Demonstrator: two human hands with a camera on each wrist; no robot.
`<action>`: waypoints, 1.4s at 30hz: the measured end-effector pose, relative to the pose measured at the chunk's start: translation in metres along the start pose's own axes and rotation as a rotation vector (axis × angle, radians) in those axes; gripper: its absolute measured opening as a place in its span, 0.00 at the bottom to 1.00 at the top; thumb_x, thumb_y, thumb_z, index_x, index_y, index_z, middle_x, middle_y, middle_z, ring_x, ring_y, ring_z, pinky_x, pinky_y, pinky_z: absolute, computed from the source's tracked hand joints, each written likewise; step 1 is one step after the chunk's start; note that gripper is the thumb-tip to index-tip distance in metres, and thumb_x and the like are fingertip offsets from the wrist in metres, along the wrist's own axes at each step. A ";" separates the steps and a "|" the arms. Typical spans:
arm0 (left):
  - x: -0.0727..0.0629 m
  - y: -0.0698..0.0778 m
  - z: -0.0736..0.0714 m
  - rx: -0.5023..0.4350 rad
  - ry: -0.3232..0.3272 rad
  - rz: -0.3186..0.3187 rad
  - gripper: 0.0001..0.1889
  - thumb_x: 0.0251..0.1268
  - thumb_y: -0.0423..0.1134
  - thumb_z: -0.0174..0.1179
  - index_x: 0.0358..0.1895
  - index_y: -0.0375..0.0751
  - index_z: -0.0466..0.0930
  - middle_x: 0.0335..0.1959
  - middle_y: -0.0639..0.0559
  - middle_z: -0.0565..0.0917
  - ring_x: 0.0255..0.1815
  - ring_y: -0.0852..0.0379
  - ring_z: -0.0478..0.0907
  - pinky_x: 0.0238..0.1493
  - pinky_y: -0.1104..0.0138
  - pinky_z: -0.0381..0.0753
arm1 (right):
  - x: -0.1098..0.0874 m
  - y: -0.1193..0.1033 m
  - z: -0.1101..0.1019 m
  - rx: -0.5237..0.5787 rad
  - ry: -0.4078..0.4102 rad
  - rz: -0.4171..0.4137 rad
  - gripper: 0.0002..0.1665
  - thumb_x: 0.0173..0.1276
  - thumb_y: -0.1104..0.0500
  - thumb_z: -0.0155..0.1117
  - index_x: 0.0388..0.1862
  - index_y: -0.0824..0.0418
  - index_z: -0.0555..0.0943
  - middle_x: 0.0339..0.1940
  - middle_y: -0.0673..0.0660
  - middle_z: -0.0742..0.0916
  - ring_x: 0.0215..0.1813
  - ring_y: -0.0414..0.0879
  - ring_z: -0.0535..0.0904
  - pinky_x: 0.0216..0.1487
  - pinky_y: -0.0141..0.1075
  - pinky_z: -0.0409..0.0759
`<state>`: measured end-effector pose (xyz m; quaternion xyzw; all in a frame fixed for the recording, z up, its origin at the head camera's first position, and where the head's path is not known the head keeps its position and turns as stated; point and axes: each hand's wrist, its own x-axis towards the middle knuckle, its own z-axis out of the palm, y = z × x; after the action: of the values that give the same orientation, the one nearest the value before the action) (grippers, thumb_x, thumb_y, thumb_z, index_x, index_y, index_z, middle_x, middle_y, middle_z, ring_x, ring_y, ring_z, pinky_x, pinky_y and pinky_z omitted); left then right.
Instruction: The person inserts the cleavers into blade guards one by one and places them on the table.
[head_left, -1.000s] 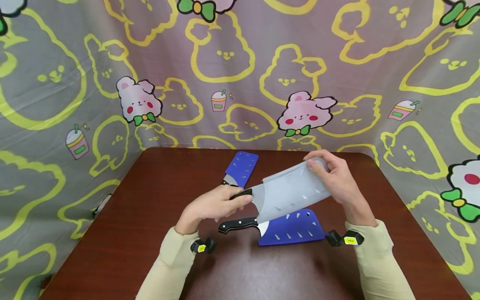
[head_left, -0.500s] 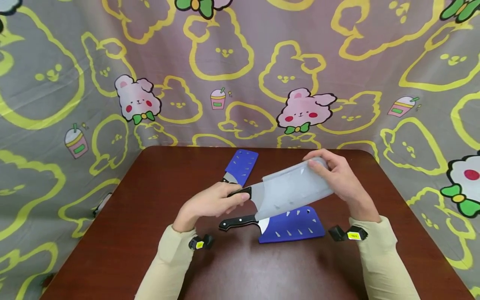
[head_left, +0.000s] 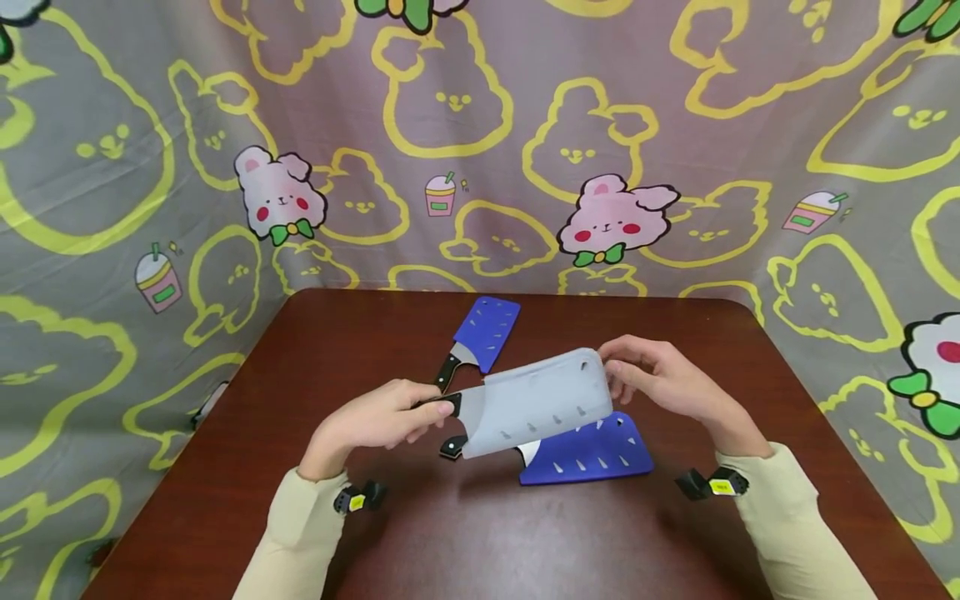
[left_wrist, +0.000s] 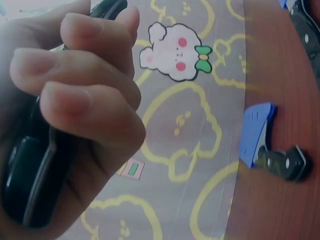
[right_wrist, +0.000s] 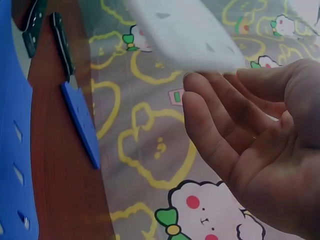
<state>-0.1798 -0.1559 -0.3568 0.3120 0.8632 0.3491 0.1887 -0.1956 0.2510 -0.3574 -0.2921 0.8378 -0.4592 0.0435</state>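
Observation:
My left hand (head_left: pixel 386 417) grips the black handle (head_left: pixel 452 403) of a cleaver, held up over the table with its blade inside a translucent white sheath (head_left: pixel 540 400). Curled fingers wrap that handle in the left wrist view. At the sheath's far end is my right hand (head_left: pixel 663 379), fingers loosely bent and fingertips right at the edge; the right wrist view shows its palm (right_wrist: pixel 265 165) bare. Below lies a second cleaver in a blue sheath (head_left: pixel 600 458), its handle partly hidden behind the white sheath. Farther back is a smaller cleaver in a blue sheath (head_left: pixel 487 329).
The dark reddish-brown table (head_left: pixel 360 333) has rounded back corners. A patterned cloth (head_left: pixel 480 208) with yellow outlines and pink cartoon heads hangs behind it and along both sides.
My right hand has loosened from the sheath's end, where it was gripping. My left hand has moved left with the white-sheathed cleaver, uncovering the rear cleaver's handle.

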 end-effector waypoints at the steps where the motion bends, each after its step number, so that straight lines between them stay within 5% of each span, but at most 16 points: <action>1: -0.002 -0.002 -0.001 -0.005 0.009 -0.005 0.15 0.75 0.51 0.51 0.35 0.46 0.79 0.15 0.57 0.71 0.09 0.63 0.64 0.14 0.67 0.71 | -0.001 0.001 -0.001 0.003 -0.004 -0.002 0.12 0.73 0.62 0.58 0.54 0.60 0.78 0.36 0.58 0.86 0.29 0.50 0.84 0.32 0.40 0.85; 12: -0.019 -0.053 -0.020 -0.157 0.215 -0.122 0.17 0.77 0.51 0.48 0.39 0.40 0.77 0.17 0.50 0.73 0.08 0.59 0.65 0.12 0.65 0.70 | -0.014 0.014 -0.002 -0.051 -0.038 0.118 0.09 0.74 0.57 0.58 0.50 0.56 0.79 0.36 0.59 0.87 0.30 0.49 0.84 0.33 0.38 0.85; 23: -0.034 -0.106 -0.025 -0.353 0.440 -0.414 0.24 0.81 0.50 0.38 0.52 0.27 0.69 0.22 0.50 0.72 0.14 0.59 0.67 0.16 0.65 0.73 | -0.030 0.049 -0.011 -0.141 -0.065 0.222 0.10 0.74 0.53 0.58 0.49 0.55 0.79 0.34 0.56 0.86 0.33 0.55 0.83 0.33 0.37 0.84; 34: -0.033 -0.130 -0.023 -0.442 0.509 -0.550 0.27 0.82 0.50 0.32 0.59 0.25 0.64 0.24 0.51 0.74 0.15 0.60 0.71 0.18 0.67 0.75 | -0.031 0.055 -0.016 -0.168 -0.070 0.235 0.11 0.74 0.52 0.58 0.49 0.54 0.79 0.34 0.54 0.85 0.33 0.50 0.83 0.33 0.38 0.84; 39: -0.026 -0.131 -0.021 -0.327 0.544 -0.558 0.26 0.81 0.49 0.35 0.60 0.26 0.66 0.30 0.44 0.82 0.22 0.54 0.81 0.23 0.64 0.79 | -0.031 0.055 -0.016 -0.168 -0.072 0.232 0.10 0.74 0.52 0.58 0.49 0.54 0.79 0.34 0.53 0.85 0.33 0.50 0.83 0.33 0.38 0.84; 42: -0.023 -0.129 -0.023 -0.100 0.584 -0.567 0.25 0.79 0.50 0.40 0.60 0.29 0.69 0.40 0.38 0.84 0.38 0.47 0.84 0.37 0.57 0.81 | -0.031 0.055 -0.017 -0.163 -0.074 0.231 0.10 0.74 0.52 0.58 0.49 0.54 0.79 0.34 0.53 0.85 0.33 0.53 0.83 0.33 0.38 0.84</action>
<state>-0.2281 -0.2550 -0.4309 -0.0599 0.9143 0.3988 0.0392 -0.2005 0.3021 -0.3974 -0.2130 0.8983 -0.3703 0.1031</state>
